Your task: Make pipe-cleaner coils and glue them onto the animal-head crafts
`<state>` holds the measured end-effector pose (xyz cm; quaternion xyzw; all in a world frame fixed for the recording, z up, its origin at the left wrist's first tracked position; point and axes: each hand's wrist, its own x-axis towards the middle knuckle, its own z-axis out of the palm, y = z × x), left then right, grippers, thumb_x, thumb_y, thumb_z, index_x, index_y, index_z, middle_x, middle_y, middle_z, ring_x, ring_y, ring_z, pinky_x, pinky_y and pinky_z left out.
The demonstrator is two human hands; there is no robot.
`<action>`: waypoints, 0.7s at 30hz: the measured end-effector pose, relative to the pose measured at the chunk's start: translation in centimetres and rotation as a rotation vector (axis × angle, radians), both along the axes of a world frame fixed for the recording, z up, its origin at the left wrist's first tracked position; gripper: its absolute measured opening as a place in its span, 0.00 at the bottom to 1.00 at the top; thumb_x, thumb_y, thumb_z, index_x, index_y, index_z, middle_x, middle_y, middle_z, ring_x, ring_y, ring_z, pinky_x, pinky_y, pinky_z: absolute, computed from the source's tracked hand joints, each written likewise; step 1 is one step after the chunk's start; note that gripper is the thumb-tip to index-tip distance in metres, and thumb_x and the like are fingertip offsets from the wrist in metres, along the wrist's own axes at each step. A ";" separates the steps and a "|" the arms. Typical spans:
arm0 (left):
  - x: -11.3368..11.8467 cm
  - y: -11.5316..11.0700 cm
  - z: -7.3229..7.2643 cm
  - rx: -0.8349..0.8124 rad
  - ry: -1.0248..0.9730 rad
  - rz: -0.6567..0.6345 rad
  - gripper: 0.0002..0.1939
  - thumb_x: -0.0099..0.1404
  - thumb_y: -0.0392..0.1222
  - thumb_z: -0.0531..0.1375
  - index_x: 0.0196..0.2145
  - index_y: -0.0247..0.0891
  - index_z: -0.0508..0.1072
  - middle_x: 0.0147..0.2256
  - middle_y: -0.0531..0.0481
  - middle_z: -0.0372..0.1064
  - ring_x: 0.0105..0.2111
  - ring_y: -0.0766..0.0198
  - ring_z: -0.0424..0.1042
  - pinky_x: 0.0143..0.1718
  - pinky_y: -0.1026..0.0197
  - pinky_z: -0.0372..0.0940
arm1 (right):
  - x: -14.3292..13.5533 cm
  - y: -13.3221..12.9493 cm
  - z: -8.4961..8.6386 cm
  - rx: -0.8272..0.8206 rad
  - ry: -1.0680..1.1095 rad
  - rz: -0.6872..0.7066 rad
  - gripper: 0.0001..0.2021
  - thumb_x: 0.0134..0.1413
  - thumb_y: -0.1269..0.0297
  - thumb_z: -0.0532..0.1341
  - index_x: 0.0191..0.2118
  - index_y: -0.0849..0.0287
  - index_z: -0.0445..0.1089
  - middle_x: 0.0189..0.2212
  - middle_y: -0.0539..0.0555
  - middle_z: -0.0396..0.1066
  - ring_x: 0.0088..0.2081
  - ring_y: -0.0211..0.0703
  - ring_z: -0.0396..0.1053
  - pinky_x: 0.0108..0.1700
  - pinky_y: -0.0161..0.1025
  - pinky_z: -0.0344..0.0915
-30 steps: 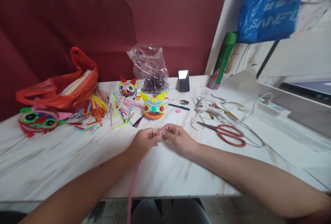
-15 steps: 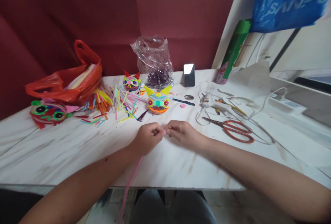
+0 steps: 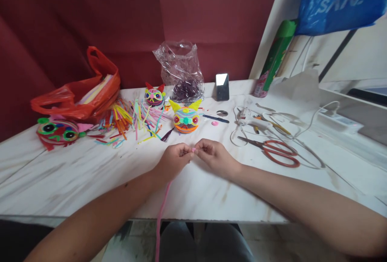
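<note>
Between the fingertips of my left hand [image 3: 177, 158] and my right hand [image 3: 215, 156] is the small curled end of a pink pipe cleaner [image 3: 160, 221]. Both hands pinch it just above the table. From under my left hand its long tail hangs over the table's front edge. Beyond my hands stands a colourful animal head [image 3: 186, 120] with yellow ears and red eyes. A small pink coil [image 3: 214, 123] lies to its right, by dark blue tweezers [image 3: 215, 119]. My fingers hide most of the curled end.
Orange-handled scissors [image 3: 279, 153] and a white glue gun [image 3: 255, 123] with its cable lie right. Cut pipe cleaners [image 3: 145, 123], a red bag [image 3: 105, 86] and two more animal heads, one red-eared [image 3: 154, 96], one green-eyed [image 3: 60, 133], are left. A phone [image 3: 222, 87] leans behind.
My hands stay together at the pink end, with the right fingers shifting slightly. The hanging pink tail has swung to the right. The view has moved a little.
</note>
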<state>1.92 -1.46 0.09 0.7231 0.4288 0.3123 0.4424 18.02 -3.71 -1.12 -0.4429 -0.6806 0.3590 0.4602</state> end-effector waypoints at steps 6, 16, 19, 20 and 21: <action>-0.3 0.1 -0.5 0.276 0.164 -0.080 0.07 0.56 0.40 0.55 0.23 0.36 0.68 0.23 0.53 0.65 0.25 0.67 0.61 0.27 0.65 0.56 | 1.1 0.2 1.1 0.208 -0.369 0.118 0.04 0.49 0.73 0.55 0.27 0.60 0.65 0.23 0.49 0.64 0.24 0.34 0.59 0.27 0.32 0.57; -0.4 0.0 0.4 0.251 0.054 0.010 0.05 0.54 0.38 0.55 0.25 0.35 0.70 0.23 0.54 0.65 0.26 0.67 0.63 0.28 0.66 0.57 | 0.1 -0.3 0.5 0.183 -0.173 -0.025 0.05 0.53 0.65 0.57 0.30 0.60 0.68 0.27 0.52 0.68 0.28 0.37 0.64 0.31 0.34 0.61; -0.4 -0.1 0.4 0.239 0.000 0.044 0.05 0.54 0.39 0.56 0.27 0.35 0.70 0.25 0.53 0.66 0.27 0.66 0.64 0.29 0.66 0.58 | -0.5 -0.4 0.1 0.130 -0.047 -0.071 0.05 0.52 0.65 0.58 0.30 0.60 0.69 0.27 0.52 0.69 0.30 0.37 0.66 0.33 0.35 0.62; -0.4 -0.2 0.4 0.236 -0.008 0.045 0.06 0.54 0.40 0.56 0.27 0.35 0.70 0.25 0.53 0.66 0.27 0.66 0.64 0.29 0.66 0.59 | -0.5 -0.4 0.0 0.118 -0.025 -0.086 0.04 0.52 0.66 0.58 0.30 0.60 0.68 0.27 0.51 0.69 0.30 0.37 0.66 0.33 0.35 0.62; -0.3 -0.3 0.3 0.232 -0.012 0.044 0.06 0.54 0.40 0.56 0.27 0.36 0.70 0.25 0.53 0.66 0.27 0.66 0.64 0.29 0.66 0.59 | -0.6 -0.4 0.0 0.110 -0.011 -0.095 0.04 0.52 0.67 0.58 0.29 0.59 0.68 0.26 0.51 0.69 0.29 0.37 0.66 0.33 0.35 0.62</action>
